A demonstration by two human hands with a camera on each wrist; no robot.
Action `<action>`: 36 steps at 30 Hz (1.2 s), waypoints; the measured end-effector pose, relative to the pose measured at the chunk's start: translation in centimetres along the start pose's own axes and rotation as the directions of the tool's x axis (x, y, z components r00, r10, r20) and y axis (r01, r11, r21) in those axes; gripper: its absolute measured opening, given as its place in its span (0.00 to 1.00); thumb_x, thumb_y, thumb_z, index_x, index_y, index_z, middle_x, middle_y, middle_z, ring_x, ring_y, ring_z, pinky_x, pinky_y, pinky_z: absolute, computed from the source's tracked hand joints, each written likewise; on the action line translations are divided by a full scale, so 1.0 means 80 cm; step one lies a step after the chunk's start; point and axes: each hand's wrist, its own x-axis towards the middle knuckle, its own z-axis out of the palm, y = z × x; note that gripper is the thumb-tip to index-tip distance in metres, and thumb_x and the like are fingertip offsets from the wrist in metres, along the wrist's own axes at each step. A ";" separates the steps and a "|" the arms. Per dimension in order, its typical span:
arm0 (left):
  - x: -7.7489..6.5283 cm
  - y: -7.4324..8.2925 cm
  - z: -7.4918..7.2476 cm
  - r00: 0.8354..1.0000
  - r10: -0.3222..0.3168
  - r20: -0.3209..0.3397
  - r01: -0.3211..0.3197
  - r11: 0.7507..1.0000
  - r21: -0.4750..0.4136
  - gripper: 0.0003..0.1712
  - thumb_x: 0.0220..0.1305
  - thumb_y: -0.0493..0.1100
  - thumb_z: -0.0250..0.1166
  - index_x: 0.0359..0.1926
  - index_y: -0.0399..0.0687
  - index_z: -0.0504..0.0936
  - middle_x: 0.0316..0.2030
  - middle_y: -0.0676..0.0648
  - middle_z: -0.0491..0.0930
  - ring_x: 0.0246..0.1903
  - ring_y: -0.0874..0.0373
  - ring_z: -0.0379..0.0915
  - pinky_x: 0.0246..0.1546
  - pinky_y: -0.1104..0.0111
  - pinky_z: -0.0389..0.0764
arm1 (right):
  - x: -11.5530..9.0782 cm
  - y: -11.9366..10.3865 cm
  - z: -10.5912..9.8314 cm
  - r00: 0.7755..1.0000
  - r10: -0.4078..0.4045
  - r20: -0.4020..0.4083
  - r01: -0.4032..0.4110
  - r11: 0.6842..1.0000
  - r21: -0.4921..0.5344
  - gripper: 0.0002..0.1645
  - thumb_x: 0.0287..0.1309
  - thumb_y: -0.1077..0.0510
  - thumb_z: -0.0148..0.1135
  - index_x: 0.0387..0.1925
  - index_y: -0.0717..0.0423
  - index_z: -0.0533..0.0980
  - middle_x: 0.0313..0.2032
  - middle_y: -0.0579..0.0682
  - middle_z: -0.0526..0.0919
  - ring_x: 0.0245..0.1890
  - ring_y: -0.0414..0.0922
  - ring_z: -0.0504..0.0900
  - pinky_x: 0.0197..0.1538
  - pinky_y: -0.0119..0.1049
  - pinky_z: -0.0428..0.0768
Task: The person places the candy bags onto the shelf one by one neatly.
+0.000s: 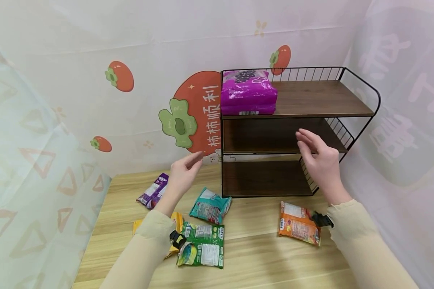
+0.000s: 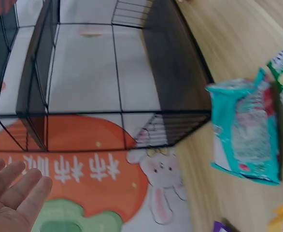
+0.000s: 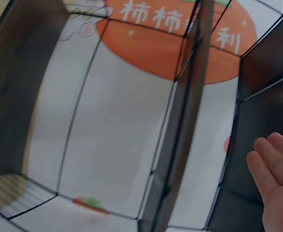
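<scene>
Magenta, glossy plastic snack bag: left end, top tier of three-tier, black-wire and brown wood-look rack.
Bag handling: probably light, soft, slippery; contents maybe crushable.
Bag hold: both short sides, gentle pressure.
Left hand: holds nothing, fingers loosely extended.
Right hand: holds nothing, fingers extended, near rack.
Rack build: stiff, flat-tiered, thin-barred.
Teal, crinkled foil-like pouch: on pale wood-grain table; likely limp-edged.

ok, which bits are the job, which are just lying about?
Likely the job:
rack, right hand in front
big purple bag, on top

Seemingly just lying about, on the table:
small purple packet
teal packet
green packet
yellow packet
orange packet
</scene>
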 end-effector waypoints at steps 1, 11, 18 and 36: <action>-0.003 -0.006 -0.003 1.000 -0.001 -0.011 0.001 1.000 0.012 0.19 0.74 0.41 0.63 0.63 0.45 0.82 0.56 0.44 0.85 0.55 0.51 0.83 0.55 0.58 0.83 | -0.003 0.004 -0.002 1.000 0.015 -0.002 -0.015 1.000 -0.001 0.23 0.63 0.69 0.67 0.59 0.59 0.81 0.50 0.55 0.88 0.48 0.41 0.88 0.48 0.11 0.73; -0.040 -0.060 -0.042 0.989 -0.114 -0.088 0.126 0.981 0.145 0.17 0.74 0.40 0.63 0.58 0.40 0.84 0.52 0.41 0.87 0.52 0.47 0.84 0.54 0.55 0.83 | -0.036 0.034 -0.011 0.997 0.065 0.051 -0.062 0.996 -0.059 0.19 0.63 0.72 0.65 0.56 0.67 0.80 0.48 0.62 0.88 0.49 0.10 0.71 0.51 0.09 0.69; -0.070 -0.100 -0.065 0.974 -0.201 -0.102 0.222 0.937 0.271 0.18 0.74 0.42 0.61 0.59 0.38 0.84 0.49 0.37 0.87 0.50 0.42 0.84 0.54 0.50 0.82 | -0.066 0.047 -0.009 0.984 0.137 0.117 -0.127 0.988 -0.084 0.19 0.66 0.69 0.63 0.58 0.65 0.79 0.49 0.62 0.87 0.48 0.09 0.69 0.49 0.07 0.67; -0.125 -0.172 -0.109 0.868 -0.496 0.005 0.439 0.773 0.458 0.32 0.74 0.46 0.57 0.69 0.28 0.69 0.67 0.23 0.66 0.64 0.24 0.65 0.62 0.36 0.69 | -0.126 0.063 0.000 0.928 0.275 0.252 -0.255 0.961 -0.111 0.20 0.71 0.63 0.61 0.61 0.65 0.77 0.51 0.63 0.86 0.46 0.61 0.86 0.46 0.05 0.65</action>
